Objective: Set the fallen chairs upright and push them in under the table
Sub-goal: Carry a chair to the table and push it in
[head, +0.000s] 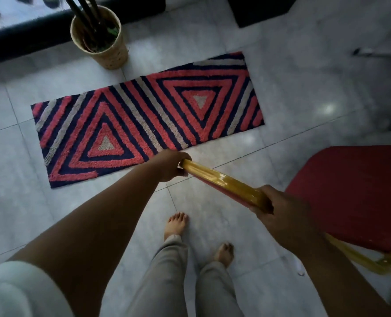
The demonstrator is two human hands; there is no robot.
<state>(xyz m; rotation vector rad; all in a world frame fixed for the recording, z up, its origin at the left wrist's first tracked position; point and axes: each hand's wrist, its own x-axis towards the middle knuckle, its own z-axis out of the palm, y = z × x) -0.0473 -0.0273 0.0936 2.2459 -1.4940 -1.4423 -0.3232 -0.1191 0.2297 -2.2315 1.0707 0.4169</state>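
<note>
A chair with a red padded seat (354,195) and a gold metal frame stands at the right. Its gold top rail (222,179) runs diagonally across the middle of the view. My left hand (169,165) is closed around the rail's upper left end. My right hand (284,209) grips the rail's lower right end, beside the seat. A gold chair leg (359,257) shows under the seat. The table is not in view.
A red, navy and grey patterned rug (144,124) lies on the pale tiled floor ahead. A woven pot with dark stems (100,37) stands at the upper left by a dark window frame. My bare feet (176,225) are below the rail.
</note>
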